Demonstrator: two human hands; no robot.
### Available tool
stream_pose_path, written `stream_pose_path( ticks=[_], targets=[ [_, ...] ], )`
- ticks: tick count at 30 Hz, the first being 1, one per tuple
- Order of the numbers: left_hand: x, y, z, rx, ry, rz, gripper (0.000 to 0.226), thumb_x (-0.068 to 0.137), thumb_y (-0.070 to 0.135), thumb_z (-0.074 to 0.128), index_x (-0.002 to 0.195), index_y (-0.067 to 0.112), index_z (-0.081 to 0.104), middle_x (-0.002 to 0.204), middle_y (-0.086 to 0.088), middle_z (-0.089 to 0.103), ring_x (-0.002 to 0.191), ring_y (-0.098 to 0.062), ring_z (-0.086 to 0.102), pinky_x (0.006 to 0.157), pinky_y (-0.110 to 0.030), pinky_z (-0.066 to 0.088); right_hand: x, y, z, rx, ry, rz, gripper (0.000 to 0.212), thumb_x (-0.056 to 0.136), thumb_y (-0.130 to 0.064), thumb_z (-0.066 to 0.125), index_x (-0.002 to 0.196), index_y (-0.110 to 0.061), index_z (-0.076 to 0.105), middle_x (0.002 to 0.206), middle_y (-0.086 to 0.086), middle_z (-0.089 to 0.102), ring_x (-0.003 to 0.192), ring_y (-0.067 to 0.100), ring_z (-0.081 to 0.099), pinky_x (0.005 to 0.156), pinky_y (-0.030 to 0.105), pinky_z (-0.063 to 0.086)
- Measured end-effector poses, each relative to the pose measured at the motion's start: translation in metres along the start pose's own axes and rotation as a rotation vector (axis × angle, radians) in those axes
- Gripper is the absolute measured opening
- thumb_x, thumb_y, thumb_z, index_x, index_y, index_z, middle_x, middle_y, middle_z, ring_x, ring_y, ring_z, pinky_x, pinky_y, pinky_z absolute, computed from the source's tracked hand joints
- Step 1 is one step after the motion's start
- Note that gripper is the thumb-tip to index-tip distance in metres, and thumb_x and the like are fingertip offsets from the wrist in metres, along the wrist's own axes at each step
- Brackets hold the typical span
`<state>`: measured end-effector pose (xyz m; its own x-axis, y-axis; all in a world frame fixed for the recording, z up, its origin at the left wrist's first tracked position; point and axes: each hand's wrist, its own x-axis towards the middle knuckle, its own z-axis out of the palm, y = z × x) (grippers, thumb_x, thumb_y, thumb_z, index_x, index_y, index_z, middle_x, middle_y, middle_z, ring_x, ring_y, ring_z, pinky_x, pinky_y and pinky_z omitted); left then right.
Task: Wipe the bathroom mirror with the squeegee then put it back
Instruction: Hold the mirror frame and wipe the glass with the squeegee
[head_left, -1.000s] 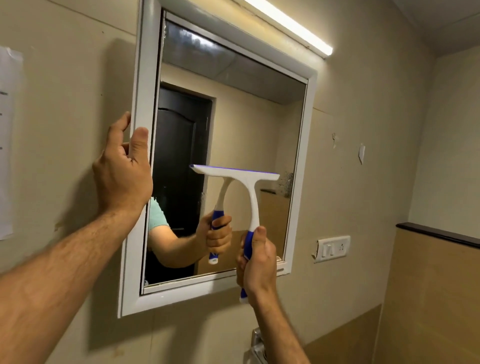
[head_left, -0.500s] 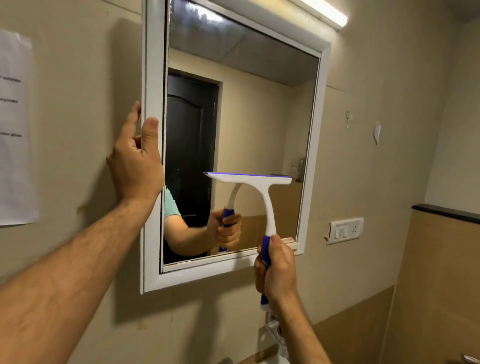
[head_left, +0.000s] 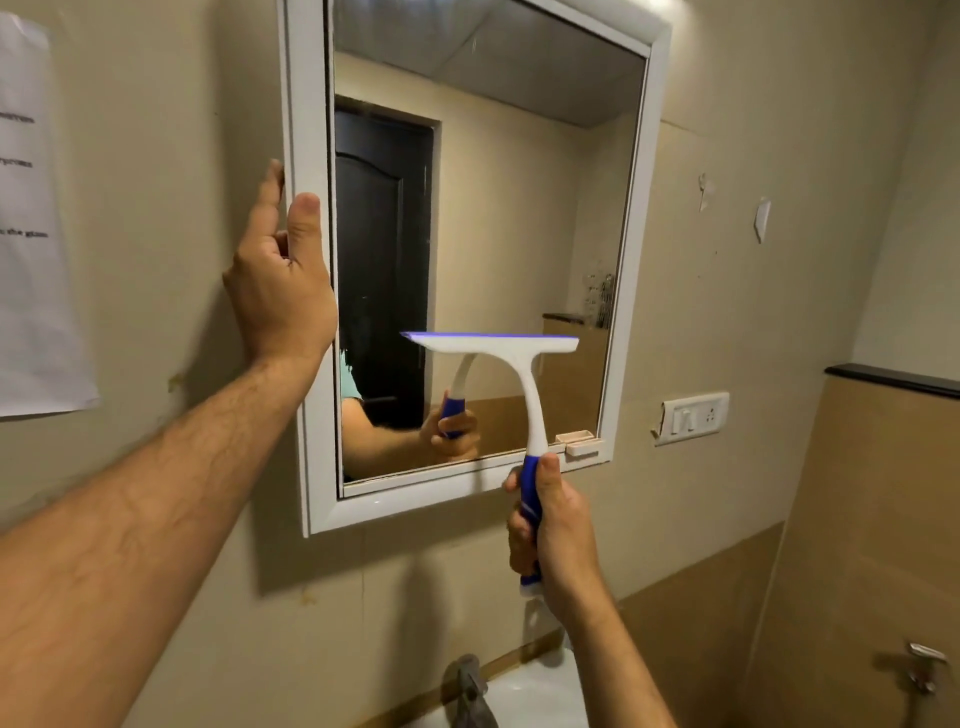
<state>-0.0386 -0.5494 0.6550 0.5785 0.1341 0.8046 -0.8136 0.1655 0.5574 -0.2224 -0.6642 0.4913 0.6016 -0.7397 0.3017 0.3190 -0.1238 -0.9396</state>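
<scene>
1. The right hand (head_left: 553, 530) is wrapped tight around the blue grip of the squeegee (head_left: 511, 384), with the handle pointing down and the white T-shaped head up top.
2. The squeegee blade sits level against the lower right part of the mirror (head_left: 519, 208) glass, and you can see its reflection plus the reflected hand just left of it.
3. The left hand (head_left: 280, 280) is on the left side of the mirror's white frame (head_left: 306, 130): thumb lying on the front of the frame, fingers curled around the outer edge, so it's gripping the frame.
4. A paper sheet (head_left: 31, 234) with some printed lines is stuck on the wall at far left; the text is too blurry to read.
5. A white switch plate (head_left: 693, 417) sits on the wall right of the mirror.
6. At the bottom there's a metal tap (head_left: 470, 691) over a white sink (head_left: 535, 696), right under the squeegee hand.
</scene>
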Motion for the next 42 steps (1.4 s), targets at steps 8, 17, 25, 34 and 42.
stream_pose_path(
  ticks=[8, 17, 25, 34, 42],
  targets=[
    [0.0, 0.0, -0.001, 0.003, -0.005, 0.013, 0.047, 0.104, 0.039, 0.041, 0.147, 0.018, 0.042, 0.069, 0.028, 0.033, 0.062, 0.033, 0.04, 0.061, 0.007, 0.03, 0.02, -0.035, 0.009, 0.006, 0.07, -0.009, 0.053, 0.092, -0.061, 0.033, 0.085, -0.014, 0.057, 0.051, -0.003, 0.043, 0.04, 0.009, 0.034, 0.04, 0.021, 0.032],
    [0.002, -0.007, -0.001, -0.014, 0.023, 0.009, 0.05, 0.102, 0.047, 0.041, 0.146, 0.024, 0.044, 0.067, 0.029, 0.038, 0.061, 0.023, 0.045, 0.06, 0.005, 0.026, -0.016, 0.028, -0.014, -0.036, 0.106, 0.079, 0.061, 0.079, -0.067, 0.034, 0.083, -0.009, 0.056, 0.05, -0.002, 0.044, 0.039, 0.01, 0.034, 0.041, 0.021, 0.032],
    [0.001, -0.004, 0.001, -0.003, 0.008, 0.015, 0.047, 0.104, 0.038, 0.041, 0.147, 0.018, 0.043, 0.068, 0.028, 0.031, 0.061, 0.033, 0.039, 0.062, 0.007, 0.029, 0.015, -0.009, -0.004, -0.05, 0.101, 0.012, 0.059, 0.084, -0.067, 0.034, 0.086, -0.012, 0.055, 0.051, -0.003, 0.042, 0.038, 0.008, 0.034, 0.039, 0.02, 0.033],
    [0.004, -0.009, 0.002, -0.011, -0.003, 0.026, 0.048, 0.104, 0.037, 0.041, 0.147, 0.016, 0.041, 0.066, 0.031, 0.039, 0.064, 0.037, 0.037, 0.065, 0.009, 0.029, -0.018, 0.035, -0.012, -0.082, 0.104, 0.077, 0.061, 0.078, -0.068, 0.035, 0.083, -0.009, 0.054, 0.049, -0.004, 0.041, 0.04, 0.01, 0.032, 0.041, 0.022, 0.031],
    [0.007, -0.014, 0.0, -0.019, 0.0, 0.051, 0.049, 0.104, 0.04, 0.04, 0.147, 0.018, 0.042, 0.086, 0.04, 0.046, 0.07, 0.036, 0.039, 0.071, 0.009, 0.028, 0.002, 0.012, 0.003, -0.081, 0.103, 0.006, 0.057, 0.08, -0.064, 0.035, 0.084, -0.01, 0.054, 0.051, -0.003, 0.042, 0.039, 0.008, 0.034, 0.04, 0.02, 0.032]
  ],
)
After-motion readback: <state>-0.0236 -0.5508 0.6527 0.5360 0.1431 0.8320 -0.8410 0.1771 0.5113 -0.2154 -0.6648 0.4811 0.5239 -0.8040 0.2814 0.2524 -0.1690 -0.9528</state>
